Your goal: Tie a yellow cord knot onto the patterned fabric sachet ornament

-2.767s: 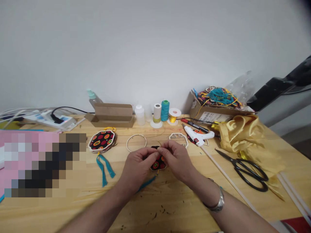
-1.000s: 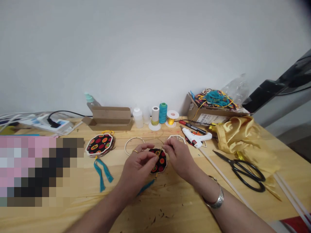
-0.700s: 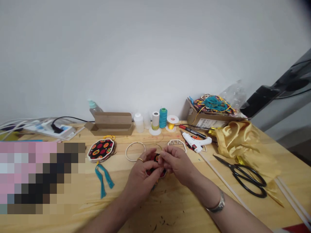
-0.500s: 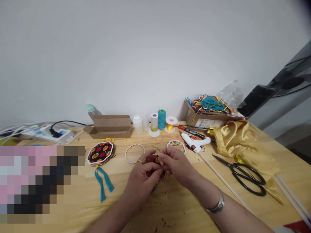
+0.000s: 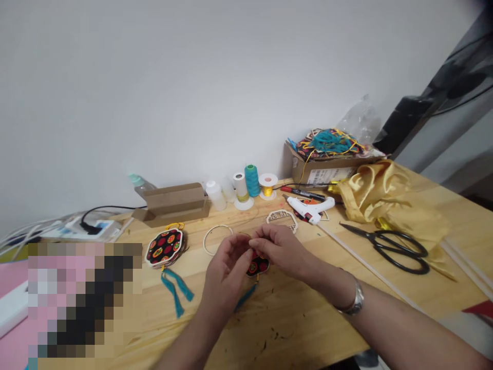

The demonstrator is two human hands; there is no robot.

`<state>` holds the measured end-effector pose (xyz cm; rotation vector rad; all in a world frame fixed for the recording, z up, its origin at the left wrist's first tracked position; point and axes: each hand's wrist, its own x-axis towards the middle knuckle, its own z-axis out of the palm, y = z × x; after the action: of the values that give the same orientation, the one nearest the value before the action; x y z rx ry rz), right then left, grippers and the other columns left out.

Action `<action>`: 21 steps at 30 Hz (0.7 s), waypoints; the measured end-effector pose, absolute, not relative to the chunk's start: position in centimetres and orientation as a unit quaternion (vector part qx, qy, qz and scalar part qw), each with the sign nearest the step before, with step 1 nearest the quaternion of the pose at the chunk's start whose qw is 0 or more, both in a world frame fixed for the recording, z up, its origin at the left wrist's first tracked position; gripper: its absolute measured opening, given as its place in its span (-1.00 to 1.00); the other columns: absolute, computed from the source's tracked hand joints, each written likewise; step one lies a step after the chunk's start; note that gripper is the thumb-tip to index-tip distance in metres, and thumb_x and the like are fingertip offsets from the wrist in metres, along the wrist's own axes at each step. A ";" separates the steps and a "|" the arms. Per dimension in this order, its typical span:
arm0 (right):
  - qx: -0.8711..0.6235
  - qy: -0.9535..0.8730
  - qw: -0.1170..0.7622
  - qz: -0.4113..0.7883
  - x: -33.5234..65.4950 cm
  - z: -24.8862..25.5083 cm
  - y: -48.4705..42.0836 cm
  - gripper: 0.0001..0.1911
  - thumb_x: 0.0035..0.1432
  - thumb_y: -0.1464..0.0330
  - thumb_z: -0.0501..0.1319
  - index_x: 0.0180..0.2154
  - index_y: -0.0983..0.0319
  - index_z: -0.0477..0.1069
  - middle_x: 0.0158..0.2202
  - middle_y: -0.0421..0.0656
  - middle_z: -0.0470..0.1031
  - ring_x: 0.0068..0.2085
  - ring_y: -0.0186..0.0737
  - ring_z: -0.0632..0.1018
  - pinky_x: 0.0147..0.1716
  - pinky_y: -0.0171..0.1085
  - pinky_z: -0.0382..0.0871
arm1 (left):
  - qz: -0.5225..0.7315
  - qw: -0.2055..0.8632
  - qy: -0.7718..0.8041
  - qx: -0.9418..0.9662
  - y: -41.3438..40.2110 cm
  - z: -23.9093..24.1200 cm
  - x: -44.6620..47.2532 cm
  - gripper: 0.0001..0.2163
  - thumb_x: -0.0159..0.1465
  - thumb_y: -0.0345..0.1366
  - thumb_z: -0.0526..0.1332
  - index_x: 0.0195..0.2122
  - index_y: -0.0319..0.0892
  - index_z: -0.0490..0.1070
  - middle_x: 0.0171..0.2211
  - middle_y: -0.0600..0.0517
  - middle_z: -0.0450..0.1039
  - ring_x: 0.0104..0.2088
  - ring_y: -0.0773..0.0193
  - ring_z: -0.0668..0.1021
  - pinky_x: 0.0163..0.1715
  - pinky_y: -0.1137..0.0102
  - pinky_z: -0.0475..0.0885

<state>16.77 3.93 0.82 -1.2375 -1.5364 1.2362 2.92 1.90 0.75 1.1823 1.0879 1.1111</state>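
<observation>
My left hand (image 5: 227,267) and my right hand (image 5: 279,252) meet at the middle of the table, fingertips pinched close together. Whatever sits between the fingertips is too small and hidden to make out. Just below them is a black tasselled ornament (image 5: 257,266) with red and orange flower shapes, partly covered by my fingers. Its teal tassel (image 5: 246,297) hangs toward me beside my left wrist. Behind my left hand lies a thin wooden ring (image 5: 207,237); a wooden lattice frame (image 5: 293,222) is behind my right hand.
Stacked finished ornaments (image 5: 165,247) lie at left. Thread spools (image 5: 252,181), a white bottle (image 5: 215,195) and an open cardboard box (image 5: 175,205) line the wall. Rightward are a glue gun (image 5: 310,208), black scissors (image 5: 400,249), gold cloth (image 5: 379,190) and a filled carton (image 5: 325,174).
The view has shifted and tilted. My fingertips have moved up off the ornament's middle, so more of its patterned face and tassel shows below them.
</observation>
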 end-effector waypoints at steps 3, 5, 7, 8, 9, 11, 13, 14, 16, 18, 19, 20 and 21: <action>-0.481 -0.605 0.396 0.496 16.8 0.9 3.9 -0.84 0.02 0.40 0.10 -0.57 0.27 0.27 -0.62 -0.27 0.28 -0.57 -0.43 0.30 -0.59 -0.44 0.17 | 0.469 0.568 0.458 0.498 1.8 0.8 3.1 -0.84 0.13 -0.35 0.21 -0.24 -0.15 0.37 -0.33 0.08 0.50 -0.29 0.35 0.51 -0.26 0.49 0.38; -0.481 -0.597 0.395 0.506 16.8 1.0 3.8 -0.84 0.03 0.40 0.10 -0.56 0.27 0.27 -0.63 -0.28 0.27 -0.58 -0.44 0.30 -0.61 -0.44 0.16 | 0.460 0.574 0.462 0.495 1.7 1.0 3.1 -0.83 0.13 -0.35 0.21 -0.23 -0.16 0.37 -0.33 0.07 0.50 -0.29 0.34 0.51 -0.26 0.48 0.38; -0.486 -0.594 0.392 0.507 16.8 1.1 3.8 -0.85 0.02 0.40 0.11 -0.57 0.27 0.27 -0.64 -0.29 0.26 -0.59 -0.43 0.30 -0.61 -0.44 0.17 | 0.457 0.575 0.465 0.494 1.6 1.1 3.2 -0.83 0.13 -0.36 0.20 -0.23 -0.17 0.37 -0.32 0.07 0.49 -0.28 0.33 0.50 -0.26 0.47 0.38; -0.490 -0.595 0.391 0.502 16.8 1.2 3.8 -0.85 0.01 0.41 0.12 -0.57 0.27 0.27 -0.64 -0.29 0.27 -0.59 -0.43 0.31 -0.61 -0.44 0.18 | 0.456 0.574 0.464 0.498 1.5 1.1 3.1 -0.84 0.13 -0.36 0.19 -0.23 -0.17 0.38 -0.32 0.06 0.49 -0.28 0.33 0.50 -0.25 0.46 0.38; -0.493 -0.598 0.393 0.495 16.7 1.2 3.7 -0.86 0.01 0.42 0.13 -0.57 0.27 0.27 -0.63 -0.29 0.28 -0.58 -0.42 0.32 -0.60 -0.43 0.19 | 0.453 0.572 0.462 0.503 1.5 1.1 3.1 -0.84 0.14 -0.35 0.18 -0.23 -0.18 0.38 -0.31 0.05 0.49 -0.28 0.32 0.49 -0.25 0.45 0.37; -0.496 -0.604 0.395 0.483 16.6 1.3 3.7 -0.86 0.01 0.42 0.13 -0.57 0.26 0.28 -0.63 -0.28 0.31 -0.57 -0.42 0.34 -0.59 -0.43 0.21 | 0.447 0.568 0.460 0.517 1.6 1.1 3.0 -0.84 0.16 -0.33 0.16 -0.23 -0.19 0.39 -0.30 0.02 0.49 -0.28 0.29 0.49 -0.25 0.42 0.37; -0.500 -0.605 0.395 0.477 16.6 1.4 3.7 -0.85 0.01 0.42 0.13 -0.57 0.26 0.28 -0.64 -0.28 0.32 -0.58 -0.41 0.34 -0.59 -0.43 0.21 | 0.439 0.564 0.461 0.526 1.7 0.9 2.9 -0.83 0.17 -0.31 0.15 -0.22 -0.21 0.40 -0.29 -0.01 0.49 -0.28 0.26 0.49 -0.24 0.39 0.38; -0.504 -0.604 0.395 0.474 16.5 1.4 3.6 -0.86 0.01 0.43 0.13 -0.57 0.26 0.29 -0.64 -0.28 0.32 -0.58 -0.41 0.34 -0.59 -0.43 0.21 | 0.436 0.561 0.464 0.529 1.7 0.9 2.9 -0.82 0.17 -0.30 0.14 -0.22 -0.22 0.40 -0.29 -0.02 0.49 -0.28 0.25 0.49 -0.24 0.38 0.38; -0.505 -0.606 0.397 0.469 16.5 1.3 3.6 -0.87 0.00 0.44 0.13 -0.56 0.26 0.30 -0.63 -0.28 0.32 -0.57 -0.41 0.34 -0.59 -0.43 0.21 | 0.430 0.550 0.472 0.539 1.8 0.8 2.8 -0.82 0.16 -0.29 0.15 -0.25 -0.23 0.42 -0.32 -0.03 0.50 -0.30 0.23 0.49 -0.26 0.37 0.38; -0.505 -0.605 0.400 0.468 16.4 1.2 3.6 -0.88 0.00 0.43 0.13 -0.56 0.26 0.30 -0.63 -0.28 0.31 -0.57 -0.41 0.34 -0.59 -0.43 0.21 | 0.422 0.536 0.484 0.549 1.8 0.9 2.7 -0.83 0.15 -0.29 0.15 -0.29 -0.23 0.44 -0.36 -0.02 0.50 -0.33 0.24 0.49 -0.29 0.39 0.38; -0.506 -0.603 0.401 0.468 16.4 1.2 3.7 -0.87 0.00 0.42 0.13 -0.56 0.26 0.29 -0.63 -0.28 0.30 -0.57 -0.41 0.33 -0.59 -0.43 0.20 | 0.418 0.529 0.490 0.553 1.8 0.9 2.7 -0.84 0.15 -0.29 0.16 -0.31 -0.23 0.45 -0.38 -0.02 0.50 -0.35 0.24 0.49 -0.31 0.40 0.37; -0.508 -0.602 0.402 0.467 16.4 1.1 3.7 -0.87 0.00 0.42 0.13 -0.56 0.26 0.29 -0.63 -0.28 0.29 -0.57 -0.41 0.33 -0.60 -0.43 0.20 | 0.414 0.525 0.494 0.556 1.8 0.9 2.6 -0.84 0.14 -0.29 0.16 -0.33 -0.23 0.45 -0.40 -0.01 0.50 -0.37 0.25 0.49 -0.33 0.41 0.37; -0.509 -0.602 0.401 0.466 16.4 1.0 3.8 -0.87 0.00 0.42 0.14 -0.56 0.26 0.29 -0.63 -0.28 0.29 -0.57 -0.41 0.32 -0.60 -0.43 0.19 | 0.412 0.522 0.498 0.557 1.8 1.0 2.6 -0.85 0.14 -0.29 0.16 -0.35 -0.22 0.46 -0.42 0.00 0.50 -0.38 0.25 0.48 -0.35 0.41 0.37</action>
<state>16.42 3.79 1.04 -1.2877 -1.5225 1.1783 2.59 1.76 0.99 1.3351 1.1930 0.9859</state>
